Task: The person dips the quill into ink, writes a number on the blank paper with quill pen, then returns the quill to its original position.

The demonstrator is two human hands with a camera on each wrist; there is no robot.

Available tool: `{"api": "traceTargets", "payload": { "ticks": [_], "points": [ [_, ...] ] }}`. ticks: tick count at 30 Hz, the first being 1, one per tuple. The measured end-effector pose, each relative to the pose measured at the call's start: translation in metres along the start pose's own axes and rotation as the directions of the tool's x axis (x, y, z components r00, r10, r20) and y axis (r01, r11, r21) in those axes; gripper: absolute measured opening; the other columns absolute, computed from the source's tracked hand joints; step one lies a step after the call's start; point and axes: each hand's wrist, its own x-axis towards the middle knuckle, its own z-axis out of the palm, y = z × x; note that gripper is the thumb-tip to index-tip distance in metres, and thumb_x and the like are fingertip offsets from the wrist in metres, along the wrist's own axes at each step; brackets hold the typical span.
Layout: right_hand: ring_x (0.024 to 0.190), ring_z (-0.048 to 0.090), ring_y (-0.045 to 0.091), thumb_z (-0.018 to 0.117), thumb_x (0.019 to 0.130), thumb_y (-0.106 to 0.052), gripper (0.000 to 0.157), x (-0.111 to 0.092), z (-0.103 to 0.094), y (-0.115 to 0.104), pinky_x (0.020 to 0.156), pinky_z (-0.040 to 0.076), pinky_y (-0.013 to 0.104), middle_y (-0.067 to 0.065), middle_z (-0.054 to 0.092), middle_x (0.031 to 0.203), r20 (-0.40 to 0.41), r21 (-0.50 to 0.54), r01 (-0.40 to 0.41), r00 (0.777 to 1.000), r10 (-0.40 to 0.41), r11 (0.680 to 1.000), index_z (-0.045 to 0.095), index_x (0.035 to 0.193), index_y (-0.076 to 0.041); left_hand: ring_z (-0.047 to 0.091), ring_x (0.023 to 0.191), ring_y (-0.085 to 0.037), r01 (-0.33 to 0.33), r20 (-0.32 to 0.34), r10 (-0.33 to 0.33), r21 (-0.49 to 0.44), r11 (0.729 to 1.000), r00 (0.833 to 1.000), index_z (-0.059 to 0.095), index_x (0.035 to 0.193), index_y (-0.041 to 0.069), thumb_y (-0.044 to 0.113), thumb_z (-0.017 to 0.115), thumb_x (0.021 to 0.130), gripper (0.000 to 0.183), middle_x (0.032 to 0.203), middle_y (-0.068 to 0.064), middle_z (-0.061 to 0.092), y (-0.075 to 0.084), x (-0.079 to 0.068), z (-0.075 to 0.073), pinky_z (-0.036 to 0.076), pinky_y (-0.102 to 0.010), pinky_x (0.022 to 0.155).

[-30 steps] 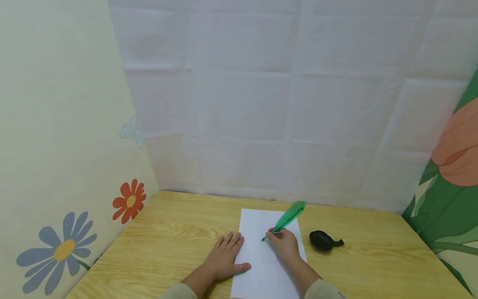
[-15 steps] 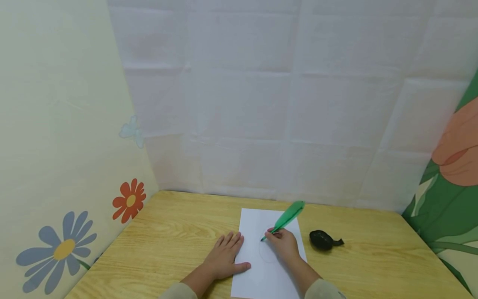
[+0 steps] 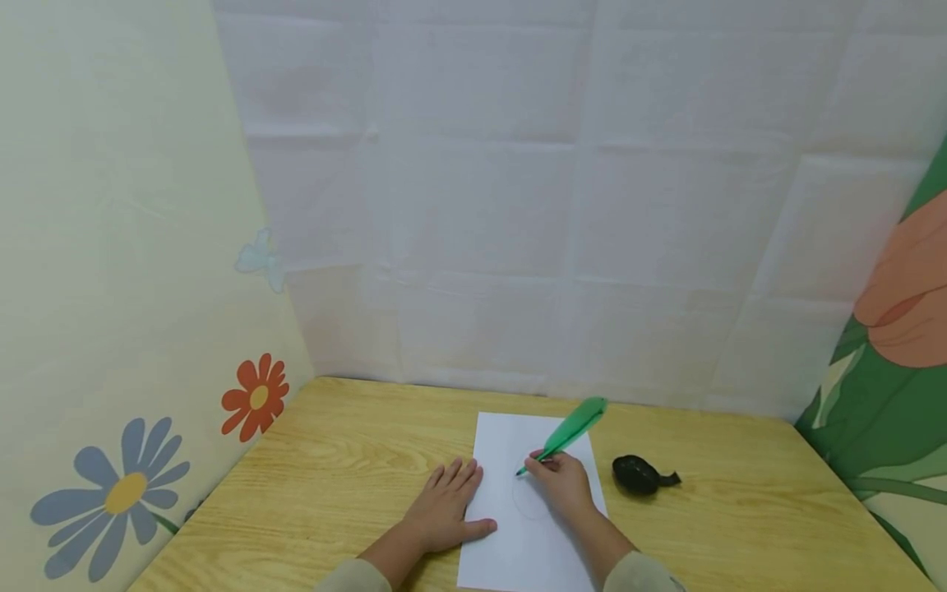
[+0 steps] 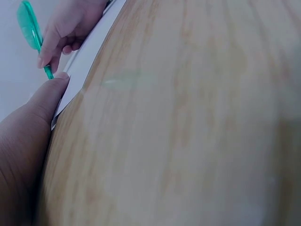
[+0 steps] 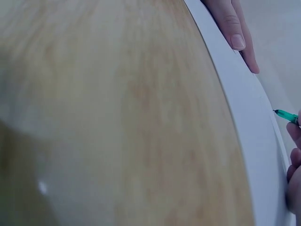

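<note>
A white sheet of paper [image 3: 514, 559] lies on the wooden table, with a faint thin oval line [image 3: 514, 499] on its middle. In the head view my left hand [image 3: 442, 510] rests flat at the sheet's left edge, fingers spread, the thumb reaching onto the paper. My right hand [image 3: 568, 487] pinches a green feather-shaped pen [image 3: 573, 425] near its lower end. The pen leans up to the right, its dark tip right at the upper left of the oval. From the right wrist, the tip of the pen [image 5: 285, 115] shows close over the sheet.
To the right of the paper, on the table [image 3: 355, 444], lies a glossy black rounded thing [image 3: 636, 475] with a short narrow end. A pale cloth wall [image 3: 473, 205] stands along the back edge; flower-printed panels [image 3: 259, 398] flank both sides.
The pen's tip has shifted very slightly left along the oval, my right hand moving a little with it. My left hand, the paper and the black thing stay in place.
</note>
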Motion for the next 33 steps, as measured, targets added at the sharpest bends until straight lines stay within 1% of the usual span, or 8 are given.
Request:
{"api": "traceTargets", "payload": {
  "ticks": [5,12,17,22,25,30,33],
  "points": [
    [0.084,0.069,0.013,0.073,0.088,-0.024,0.027,0.000,-0.002,0.000,0.070,0.051,0.023,0.011,0.076,0.091,0.001,0.056,-0.011,1.000,0.011,0.998,0.072,0.100,0.000,0.020,0.151,-0.033,0.005,0.009,-0.004,-0.007,1.000,1.000,0.033,0.153,0.009,0.073,0.048,0.087,0.094,0.161,-0.008,0.029,0.002,-0.001,-0.003,0.015,-0.055,0.122],
    [0.081,0.066,0.007,0.073,0.088,-0.020,0.023,0.002,-0.004,0.001,0.066,0.050,0.020,0.010,0.076,0.091,-0.022,0.087,-0.017,1.000,0.019,0.996,0.072,0.099,0.000,0.021,0.150,-0.035,-0.020,-0.015,0.019,-0.027,0.999,1.000,0.034,0.152,0.007,0.075,0.045,0.087,0.095,0.160,-0.010,0.031,0.003,-0.003,-0.003,0.016,-0.057,0.121],
    [0.086,0.069,0.013,0.073,0.088,-0.018,0.022,0.004,-0.009,0.001,0.069,0.052,0.020,0.012,0.075,0.096,-0.040,0.107,-0.017,0.999,0.021,0.994,0.073,0.099,0.000,0.021,0.150,-0.036,-0.027,-0.021,0.026,-0.033,0.999,0.999,0.033,0.152,0.006,0.075,0.044,0.088,0.095,0.160,-0.012,0.031,0.003,-0.005,-0.004,0.015,-0.057,0.121],
    [0.095,0.071,0.021,0.072,0.089,-0.019,0.023,0.006,-0.016,-0.001,0.075,0.055,0.023,0.013,0.074,0.099,-0.039,0.101,-0.012,0.999,0.016,0.995,0.072,0.102,0.000,0.021,0.150,-0.036,-0.020,-0.011,0.019,-0.040,0.999,1.000,0.034,0.152,0.006,0.074,0.047,0.087,0.095,0.160,-0.012,0.031,0.002,-0.004,-0.006,0.015,-0.058,0.120],
    [0.098,0.071,0.023,0.072,0.089,-0.018,0.024,0.005,-0.020,-0.004,0.076,0.055,0.021,0.014,0.075,0.101,-0.040,0.115,-0.018,0.999,0.023,0.993,0.071,0.103,0.001,0.020,0.151,-0.036,-0.014,-0.005,0.014,-0.035,0.999,1.000,0.033,0.153,0.007,0.074,0.047,0.087,0.095,0.161,-0.011,0.030,0.002,-0.005,-0.007,0.015,-0.058,0.121],
    [0.098,0.071,0.022,0.072,0.089,-0.014,0.024,0.003,-0.024,-0.008,0.073,0.052,0.014,0.016,0.074,0.101,-0.049,0.140,-0.010,0.999,0.017,0.990,0.071,0.102,0.005,0.020,0.151,-0.035,-0.009,0.010,0.009,-0.025,1.000,1.000,0.032,0.153,0.008,0.073,0.048,0.087,0.094,0.161,-0.011,0.029,0.004,-0.006,-0.009,0.015,-0.057,0.121],
    [0.100,0.071,0.025,0.072,0.089,-0.013,0.024,0.002,-0.027,-0.009,0.073,0.051,0.014,0.017,0.074,0.103,-0.057,0.137,-0.003,0.998,0.011,0.991,0.071,0.103,0.006,0.020,0.151,-0.035,-0.007,0.015,0.008,-0.029,1.000,1.000,0.032,0.153,0.008,0.073,0.048,0.087,0.094,0.161,-0.010,0.029,0.005,-0.005,-0.010,0.015,-0.057,0.121]
  ]
}}
